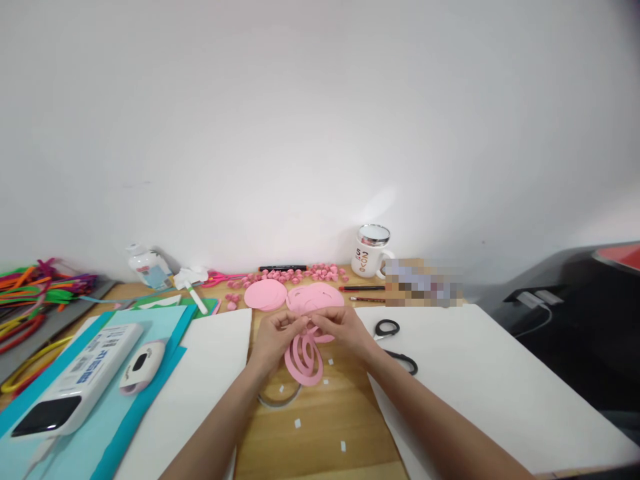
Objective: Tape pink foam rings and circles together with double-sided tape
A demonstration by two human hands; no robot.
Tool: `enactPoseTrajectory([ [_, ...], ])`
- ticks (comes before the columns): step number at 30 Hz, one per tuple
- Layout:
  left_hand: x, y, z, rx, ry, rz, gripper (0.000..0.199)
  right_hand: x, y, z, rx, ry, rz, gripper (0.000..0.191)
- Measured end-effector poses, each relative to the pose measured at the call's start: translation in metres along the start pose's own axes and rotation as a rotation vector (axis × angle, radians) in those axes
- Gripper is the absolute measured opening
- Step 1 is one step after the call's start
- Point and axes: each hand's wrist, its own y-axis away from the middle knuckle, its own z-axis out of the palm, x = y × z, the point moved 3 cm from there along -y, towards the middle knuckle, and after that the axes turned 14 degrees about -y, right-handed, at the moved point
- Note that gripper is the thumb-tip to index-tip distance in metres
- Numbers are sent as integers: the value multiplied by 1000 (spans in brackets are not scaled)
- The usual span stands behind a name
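Observation:
A pink paper spiral (309, 380) hangs in loose rings over the wooden table (320, 460). Its upper end is pinched between the fingertips of my left hand (275, 337) and my right hand (345, 327), which meet just above it. Right behind them lie a stack of pink paper circles (265, 295) and a pile of cut pink paper rounds (317, 295). Several small white bits (298, 423) are scattered on the wood in front. Below my left hand, a thin grey ring (280, 404) is partly covered by my forearm.
Small rolled pink paper pieces (327, 272) line the back, beside a black marker (283, 268) and a white mug (369, 257). Black-handled scissors (387, 328) lie on a right-hand white sheet (480, 387). At left are a power bank (83, 380), teal paper (135, 413) and colourful pipe cleaners (47, 287).

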Motion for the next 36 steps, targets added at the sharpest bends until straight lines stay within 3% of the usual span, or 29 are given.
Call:
enactPoseTrajectory([
  [17,1,1,1,-62,-4,47,25,1,-2,-7,71,-7,-60,18],
  [23,-1,0,1,-87,20,32,23,4,-2,-9,45,-171,-17,40],
  [36,0,1,2,-74,54,22,20,6,-2,-11,84,-161,-29,44],
])
